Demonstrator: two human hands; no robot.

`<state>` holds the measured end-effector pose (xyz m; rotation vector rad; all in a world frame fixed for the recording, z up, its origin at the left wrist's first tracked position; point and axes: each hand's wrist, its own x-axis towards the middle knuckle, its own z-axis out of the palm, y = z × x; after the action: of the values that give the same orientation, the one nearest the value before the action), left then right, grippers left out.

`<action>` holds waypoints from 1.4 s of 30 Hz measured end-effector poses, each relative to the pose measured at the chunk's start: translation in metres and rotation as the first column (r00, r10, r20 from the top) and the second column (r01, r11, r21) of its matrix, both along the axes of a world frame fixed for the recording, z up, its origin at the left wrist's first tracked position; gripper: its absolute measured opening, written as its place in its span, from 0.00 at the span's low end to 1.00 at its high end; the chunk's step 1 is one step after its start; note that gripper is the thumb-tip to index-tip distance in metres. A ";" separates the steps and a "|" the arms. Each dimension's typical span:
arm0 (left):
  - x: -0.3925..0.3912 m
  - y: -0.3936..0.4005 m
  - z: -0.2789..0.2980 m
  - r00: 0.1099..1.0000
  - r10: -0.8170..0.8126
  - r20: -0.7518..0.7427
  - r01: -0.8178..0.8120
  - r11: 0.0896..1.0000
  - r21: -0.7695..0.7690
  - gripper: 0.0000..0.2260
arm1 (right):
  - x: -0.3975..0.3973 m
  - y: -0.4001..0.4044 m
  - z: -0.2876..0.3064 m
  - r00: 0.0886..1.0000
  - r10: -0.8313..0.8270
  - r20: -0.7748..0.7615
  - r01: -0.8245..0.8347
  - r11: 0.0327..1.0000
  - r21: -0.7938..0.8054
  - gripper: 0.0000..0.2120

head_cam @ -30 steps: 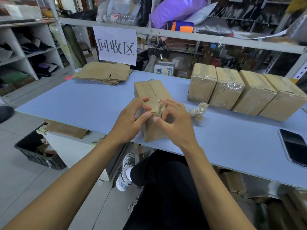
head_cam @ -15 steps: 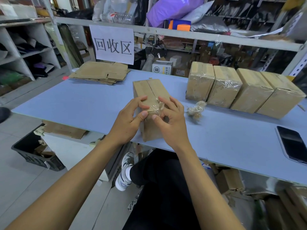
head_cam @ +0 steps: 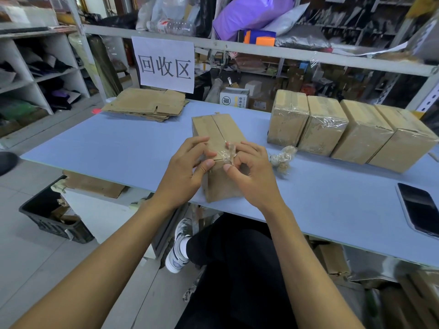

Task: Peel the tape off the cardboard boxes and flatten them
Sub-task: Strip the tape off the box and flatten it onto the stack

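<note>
On the blue table (head_cam: pixel 118 148), at its near edge, stands the box (head_cam: pixel 217 138) we are stripping. Flattened cardboard (head_cam: pixel 145 104) lies stacked far left; four taped boxes (head_cam: pixel 351 129) wait on the right. Our left hand (head_cam: pixel 187 167) braces the box, thumb pressed on it; our right hand (head_cam: pixel 251 174) pinches the crumpled tape (head_cam: pixel 228 155).

Looks like a storeroom or warehouse packing area. Cluttered metal shelves (head_cam: pixel 261 49) of bagged goods behind a blue desk (head_cam: pixel 118 148), a paper sign (head_cam: pixel 165 65) in Chinese, stacked flattened cardboard (head_cam: pixel 147 104), taped boxes (head_cam: pixel 351 129) in a row.
</note>
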<state>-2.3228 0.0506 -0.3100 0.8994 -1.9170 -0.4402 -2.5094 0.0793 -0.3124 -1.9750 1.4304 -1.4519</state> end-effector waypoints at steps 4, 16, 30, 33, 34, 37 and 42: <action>-0.006 0.004 -0.011 0.997 0.068 -0.027 -0.071 0.986 -0.154 0.06 | -0.001 0.000 0.009 0.998 -0.014 -0.056 0.012 0.999 -0.036 0.14; -0.008 0.000 -0.014 0.999 0.036 -0.025 -0.037 0.997 -0.070 0.08 | -0.018 -0.012 0.022 0.971 0.027 -0.239 -0.040 0.998 -0.050 0.16; 0.000 -0.001 -0.002 0.997 -0.038 -0.074 0.040 0.999 0.024 0.10 | -0.038 -0.015 0.054 0.935 0.123 -0.332 -0.092 0.990 0.108 0.20; 0.002 -0.006 0.006 0.993 -0.063 -0.096 0.072 0.992 0.099 0.08 | -0.042 -0.016 0.052 0.954 0.114 -0.277 -0.071 0.984 0.163 0.18; 0.002 -0.007 0.007 0.993 -0.060 -0.105 0.071 0.991 0.110 0.09 | -0.043 -0.016 0.050 0.968 0.129 -0.214 -0.088 0.978 0.190 0.17; 0.000 -0.005 0.005 0.993 -0.029 -0.116 0.035 0.998 0.052 0.10 | -0.042 -0.018 0.041 0.989 0.134 -0.059 -0.117 0.965 0.236 0.17; -0.009 0.000 -0.008 0.996 0.033 -0.087 -0.037 0.998 -0.045 0.11 | -0.028 -0.007 0.034 0.997 0.070 0.012 -0.071 0.982 0.176 0.16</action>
<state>-2.3315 0.0502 -0.3183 0.8680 -1.8228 -0.4056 -2.5373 0.0722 -0.2783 -1.8904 1.4186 -1.2541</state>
